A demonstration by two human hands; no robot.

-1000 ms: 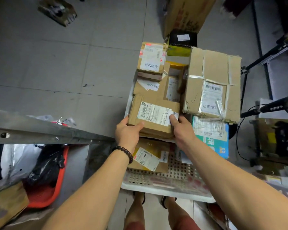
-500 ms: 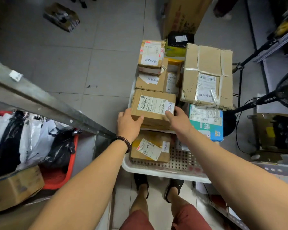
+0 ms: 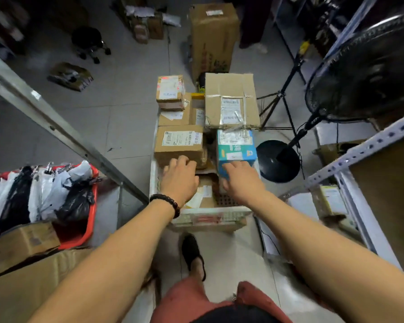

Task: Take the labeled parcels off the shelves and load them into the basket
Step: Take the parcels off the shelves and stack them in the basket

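Filling the white basket (image 3: 210, 216) at centre are labeled parcels: big taped carton (image 3: 231, 99) far right, brown parcel (image 3: 179, 145) left w/ left hand (image 3: 180, 180) loosely curled at its near edge, blue box (image 3: 236, 148) right w/ right hand (image 3: 241, 181) relaxed against it, neither gripping.

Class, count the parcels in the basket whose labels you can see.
7: small box far left; flat box under it; narrow box beside that; large taped box; brown box by left hand; blue box by right hand; near box between them. More may be hidden.
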